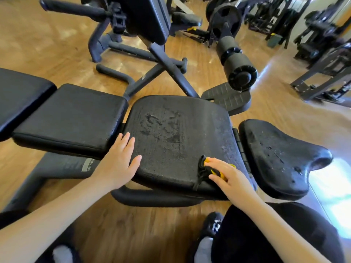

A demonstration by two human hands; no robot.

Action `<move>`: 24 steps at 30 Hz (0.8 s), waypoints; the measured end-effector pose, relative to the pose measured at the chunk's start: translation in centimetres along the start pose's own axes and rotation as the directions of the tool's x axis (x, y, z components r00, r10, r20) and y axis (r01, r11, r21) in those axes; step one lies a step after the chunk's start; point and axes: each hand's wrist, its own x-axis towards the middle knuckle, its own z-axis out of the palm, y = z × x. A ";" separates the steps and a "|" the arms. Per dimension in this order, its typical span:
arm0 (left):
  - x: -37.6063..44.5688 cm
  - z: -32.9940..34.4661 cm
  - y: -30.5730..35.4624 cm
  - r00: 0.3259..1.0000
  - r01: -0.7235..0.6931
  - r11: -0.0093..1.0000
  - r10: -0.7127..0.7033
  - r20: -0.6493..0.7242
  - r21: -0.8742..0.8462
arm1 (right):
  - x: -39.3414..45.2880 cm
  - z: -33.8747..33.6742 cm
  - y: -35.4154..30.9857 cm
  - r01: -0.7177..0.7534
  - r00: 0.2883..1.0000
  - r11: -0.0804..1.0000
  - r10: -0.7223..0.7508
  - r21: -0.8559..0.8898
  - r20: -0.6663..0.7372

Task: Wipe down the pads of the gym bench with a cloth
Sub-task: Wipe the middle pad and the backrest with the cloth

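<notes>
Cloth (218, 170), yellow with black parts, is pressed onto the near right corner of the bench's middle pad (176, 137) by the right hand (230, 180), whose fingers (215, 164) are spread over it rather than closed around it. The left hand (118, 160) is laid flat on the same pad's left edge, fingers apart and extended, nothing held. Damp streaks are seen on the middle pad, and droplets on the seat pad (277, 156) to its right. A drier pad (74, 116) lies to the left. The bench stands on a wooden floor (144, 228).
</notes>
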 end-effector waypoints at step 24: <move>1.3 1.1 -1.0 0.989 -0.143 0.983 0.145 -0.007 0.116 | 24.6 -3.2 7.0 -0.037 0.958 0.997 0.053 0.061 -0.281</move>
